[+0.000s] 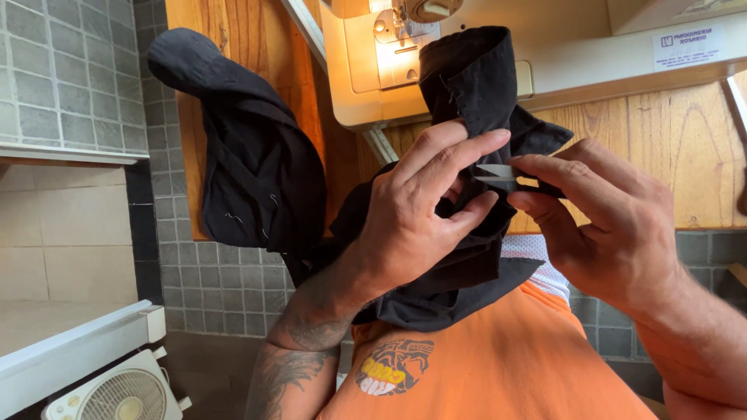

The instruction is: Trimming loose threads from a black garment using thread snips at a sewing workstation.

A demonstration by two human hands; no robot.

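Observation:
My left hand [424,214] grips a piece of black fabric [471,85], pinching a fold between thumb and fingers at chest height. My right hand [607,222] holds small thread snips [498,176], their metal blades pointing left and touching the fabric right beside my left fingertips. The fabric rises up in front of the cream sewing machine [436,47] and hangs down over my orange shirt [506,358].
More black fabric [249,163] drapes off the left edge of the wooden table [685,148]. A grey tiled wall [70,70] lies to the left. A white fan [117,393] stands at the bottom left on the floor.

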